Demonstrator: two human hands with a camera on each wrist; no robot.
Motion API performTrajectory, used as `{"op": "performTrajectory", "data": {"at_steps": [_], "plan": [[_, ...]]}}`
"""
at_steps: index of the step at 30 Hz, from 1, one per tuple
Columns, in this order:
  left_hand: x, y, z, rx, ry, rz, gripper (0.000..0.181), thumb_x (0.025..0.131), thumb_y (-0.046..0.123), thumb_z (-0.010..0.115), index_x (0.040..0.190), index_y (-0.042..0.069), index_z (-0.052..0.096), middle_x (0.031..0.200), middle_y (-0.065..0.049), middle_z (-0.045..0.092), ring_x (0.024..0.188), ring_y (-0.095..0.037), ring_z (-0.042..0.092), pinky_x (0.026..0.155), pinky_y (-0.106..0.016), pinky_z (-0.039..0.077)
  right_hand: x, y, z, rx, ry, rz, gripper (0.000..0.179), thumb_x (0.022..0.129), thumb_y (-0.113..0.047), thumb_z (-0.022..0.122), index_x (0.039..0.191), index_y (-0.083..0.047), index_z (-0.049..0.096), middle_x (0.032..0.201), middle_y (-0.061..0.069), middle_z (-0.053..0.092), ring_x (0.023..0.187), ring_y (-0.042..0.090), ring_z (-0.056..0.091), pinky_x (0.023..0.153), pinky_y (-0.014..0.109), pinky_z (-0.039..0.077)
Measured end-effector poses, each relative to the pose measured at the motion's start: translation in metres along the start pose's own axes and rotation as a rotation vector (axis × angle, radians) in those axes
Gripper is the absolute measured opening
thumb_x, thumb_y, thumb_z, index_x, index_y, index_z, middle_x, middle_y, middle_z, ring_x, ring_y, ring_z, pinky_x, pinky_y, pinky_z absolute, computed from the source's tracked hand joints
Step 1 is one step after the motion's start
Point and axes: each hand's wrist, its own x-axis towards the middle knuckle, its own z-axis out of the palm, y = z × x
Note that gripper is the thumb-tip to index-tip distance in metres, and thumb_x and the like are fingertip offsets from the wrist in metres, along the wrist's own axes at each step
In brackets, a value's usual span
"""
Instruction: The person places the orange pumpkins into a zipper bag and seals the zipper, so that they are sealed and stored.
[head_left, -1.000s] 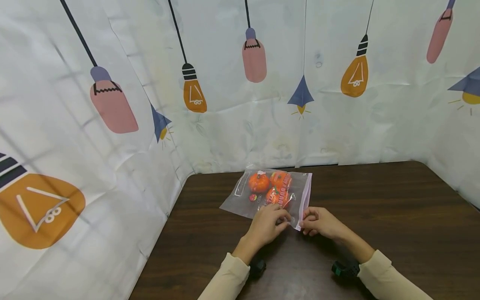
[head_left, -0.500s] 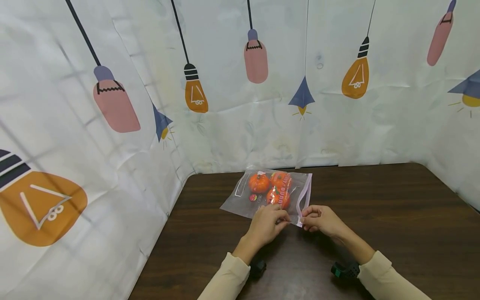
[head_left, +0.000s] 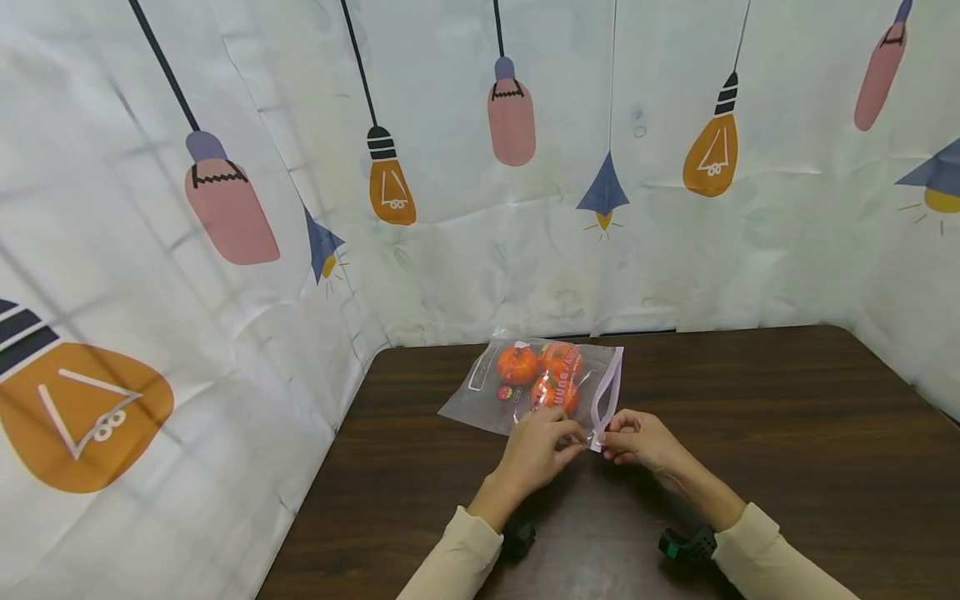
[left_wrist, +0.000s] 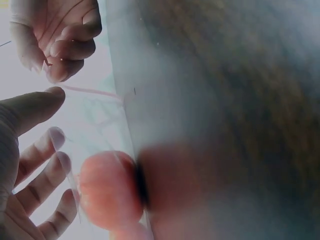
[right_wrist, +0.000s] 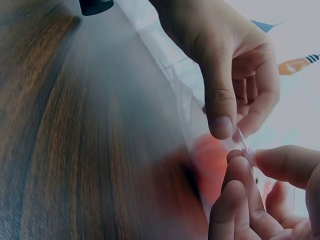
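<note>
A clear zip bag (head_left: 476,407) with a pale pink zip strip (head_left: 613,379) lies on the dark table. Inside sit three round orange-red things (head_left: 517,365) like little pumpkins or tomatoes; pink lettering partly covers them. At the bag's near corner the right hand (head_left: 643,446) pinches the end of the strip between thumb and forefinger. Just left of it, the left hand (head_left: 534,446) pinches the near edge of the bag, its other fingers spread against the plastic in the left wrist view. Thumb tips of both hands nearly meet in the right wrist view. The strip bows apart, leaving the mouth partly gaping.
The brown wood-grain table (head_left: 750,392) reaches back to a white curtain (head_left: 465,267) printed with lamps and bulbs. More curtain hangs along the left and right sides. Dark wrist bands (head_left: 688,543) sit by the cream sleeves (head_left: 457,554).
The zip strip, nearly straight a second ago, now bows into a gap. The right hand has shifted slightly up and left with the corner; the left hand has edged right towards it.
</note>
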Motion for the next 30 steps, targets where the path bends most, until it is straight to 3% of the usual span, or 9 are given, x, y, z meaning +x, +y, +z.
{"op": "performTrajectory", "data": {"at_steps": [8,13,22,30], "plan": [[-0.001,0.000,0.002,-0.020,0.053,0.053,0.009,0.081,0.030,0.086,0.085,0.030,0.078,0.079,0.013,0.063,0.073,-0.004,0.058,0.067,-0.022,0.039,-0.001,0.001,0.002,0.032,-0.005,0.002,0.024,0.094,-0.008,0.069,0.083,-0.012,0.049,0.073,-0.005,0.067,0.066,0.006,0.066,0.062,0.021,0.055],[0.000,0.000,0.003,-0.044,0.078,0.085,0.009,0.080,0.027,0.086,0.083,0.027,0.077,0.079,0.012,0.062,0.072,-0.004,0.057,0.068,-0.022,0.039,-0.001,0.001,0.003,0.054,0.035,0.017,0.027,0.093,-0.007,0.070,0.082,-0.012,0.047,0.071,-0.006,0.067,0.064,0.006,0.065,0.060,0.021,0.054],[0.000,0.001,0.004,-0.079,0.075,0.094,0.008,0.083,0.025,0.084,0.084,0.026,0.076,0.081,0.013,0.065,0.077,-0.004,0.061,0.071,-0.023,0.042,-0.002,-0.002,0.009,0.098,0.134,0.041,0.032,0.090,-0.004,0.071,0.079,-0.013,0.043,0.070,-0.004,0.063,0.063,0.007,0.062,0.060,0.022,0.054],[0.001,0.003,0.002,-0.090,0.032,0.077,0.007,0.085,0.026,0.082,0.086,0.027,0.076,0.083,0.015,0.067,0.085,-0.004,0.063,0.072,-0.023,0.041,-0.001,-0.002,0.012,0.109,0.181,0.045,0.035,0.089,-0.004,0.072,0.076,-0.014,0.042,0.069,-0.005,0.061,0.064,0.008,0.062,0.061,0.023,0.054]]}}
